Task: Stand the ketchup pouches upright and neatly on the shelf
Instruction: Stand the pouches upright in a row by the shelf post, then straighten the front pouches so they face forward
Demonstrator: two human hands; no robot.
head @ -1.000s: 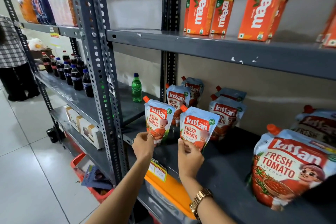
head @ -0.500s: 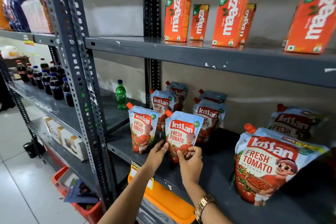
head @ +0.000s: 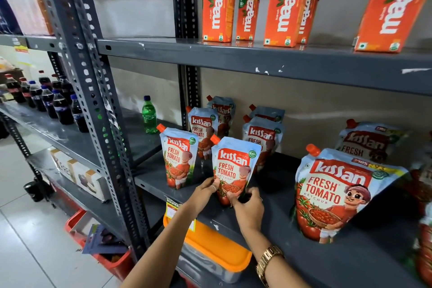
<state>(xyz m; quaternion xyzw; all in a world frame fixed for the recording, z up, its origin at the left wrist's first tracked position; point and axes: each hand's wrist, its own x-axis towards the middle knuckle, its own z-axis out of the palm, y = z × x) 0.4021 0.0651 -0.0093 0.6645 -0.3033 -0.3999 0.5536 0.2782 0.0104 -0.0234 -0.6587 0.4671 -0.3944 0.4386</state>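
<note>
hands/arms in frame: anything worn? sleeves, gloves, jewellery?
No gloves, and no sleeves on the forearms in view. The left hand wears a thin silver-coloured ring on one finger. The right hand has a gold-coloured link-bracelet watch at the wrist and seems to have a ring too, too small to confirm.

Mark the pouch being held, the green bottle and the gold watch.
held ketchup pouch (head: 235, 166): head view, front label.
green bottle (head: 149, 117): head view, body.
gold watch (head: 268, 260): head view, band on right wrist.
</note>
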